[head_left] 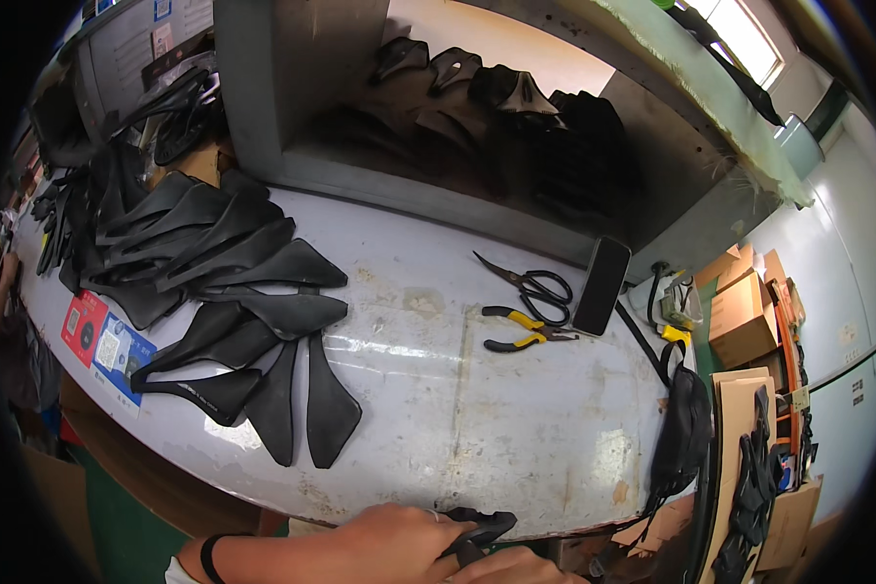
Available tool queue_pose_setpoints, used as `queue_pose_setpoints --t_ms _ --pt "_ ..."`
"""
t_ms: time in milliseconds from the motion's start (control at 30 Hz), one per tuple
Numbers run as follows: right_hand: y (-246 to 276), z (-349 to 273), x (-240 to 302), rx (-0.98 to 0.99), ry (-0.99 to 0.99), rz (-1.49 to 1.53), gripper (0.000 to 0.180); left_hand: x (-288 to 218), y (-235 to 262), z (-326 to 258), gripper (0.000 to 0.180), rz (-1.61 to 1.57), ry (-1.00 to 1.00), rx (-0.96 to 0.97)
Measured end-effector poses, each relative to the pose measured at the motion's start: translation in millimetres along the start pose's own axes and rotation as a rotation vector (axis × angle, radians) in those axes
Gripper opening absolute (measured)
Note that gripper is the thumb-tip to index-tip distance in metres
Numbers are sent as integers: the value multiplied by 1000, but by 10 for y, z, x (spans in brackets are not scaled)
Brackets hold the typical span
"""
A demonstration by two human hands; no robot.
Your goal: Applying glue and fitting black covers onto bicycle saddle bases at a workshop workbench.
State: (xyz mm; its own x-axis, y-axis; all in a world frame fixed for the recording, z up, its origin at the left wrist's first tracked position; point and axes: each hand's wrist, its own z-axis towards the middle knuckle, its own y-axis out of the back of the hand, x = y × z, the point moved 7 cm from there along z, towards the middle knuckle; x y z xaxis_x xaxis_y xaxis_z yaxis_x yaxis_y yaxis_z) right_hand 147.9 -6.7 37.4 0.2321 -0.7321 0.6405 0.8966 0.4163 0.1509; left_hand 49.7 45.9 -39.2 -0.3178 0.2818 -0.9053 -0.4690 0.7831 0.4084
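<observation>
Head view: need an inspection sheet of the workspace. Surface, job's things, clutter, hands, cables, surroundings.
Surface: pale table, scuffed and stained brown in places.
Job's things: small black part at the near edge; overlapping black pieces heaped left.
Clutter: scissors, pliers, phone, black pouch.
Hands: left hand holds the small black part; right hand close by, partly cut off, grip unclear.
Cables: nothing seen for certain.
Surroundings: metal shelf behind; cardboard boxes right.

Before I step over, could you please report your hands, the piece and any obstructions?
Left hand holding black piece by near edge of table. Right hand close beside, grip unclear. Pliers and scissors farther back, apart from both hands.
</observation>
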Motion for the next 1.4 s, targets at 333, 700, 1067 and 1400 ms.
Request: queue_pose_setpoints --t_ms 333,700,1067,1400 --pt "8 -63 66 124 114 25 26 -55 49 13 21 -38 -33 0" --pt "107 -429 22 -250 290 114 36 -21 80 43 20 -97 22 18" --pt "140 -287 -120 -215 197 184 21 20 63 -13 20 -74 33 57" --pt "5 -314 52 -106 250 -114 21 8 322 -963 56 46 -5 188"
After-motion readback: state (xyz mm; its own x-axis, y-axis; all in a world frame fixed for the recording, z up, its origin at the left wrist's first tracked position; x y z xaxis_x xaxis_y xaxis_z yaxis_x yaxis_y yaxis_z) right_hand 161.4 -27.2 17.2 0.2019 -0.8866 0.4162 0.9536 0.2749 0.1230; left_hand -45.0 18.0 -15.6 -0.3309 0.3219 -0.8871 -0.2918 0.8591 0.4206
